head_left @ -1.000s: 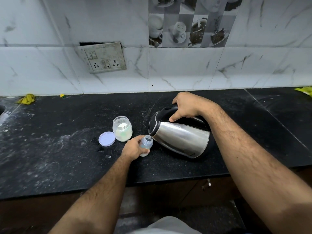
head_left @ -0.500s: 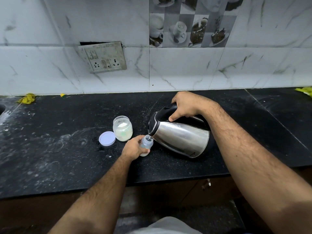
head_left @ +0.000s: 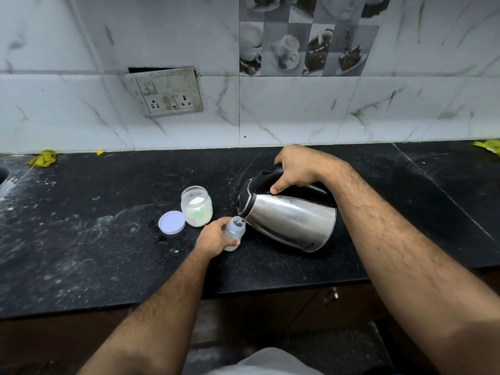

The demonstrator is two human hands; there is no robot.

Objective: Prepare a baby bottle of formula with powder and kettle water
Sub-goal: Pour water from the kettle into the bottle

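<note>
A small clear baby bottle (head_left: 236,230) stands open-topped on the black counter (head_left: 81,239), gripped around its side by my left hand (head_left: 215,237). A steel kettle (head_left: 290,219) with a black lid and handle is tipped to the left, its spout right over the bottle's mouth. My right hand (head_left: 301,166) is closed on the kettle's handle. Just left of the bottle stands an open jar of white powder (head_left: 196,206), and its pale round lid (head_left: 171,222) lies flat beside it.
A wall socket plate (head_left: 166,92) hangs on the marble tiles behind. A yellow cloth (head_left: 43,158) lies at the back left, another yellow thing (head_left: 488,147) at the far right. White powder dusts the counter's left part. The counter's front edge runs below my forearms.
The kettle has tilted very slightly further toward the bottle. Both hands keep their grips and places.
</note>
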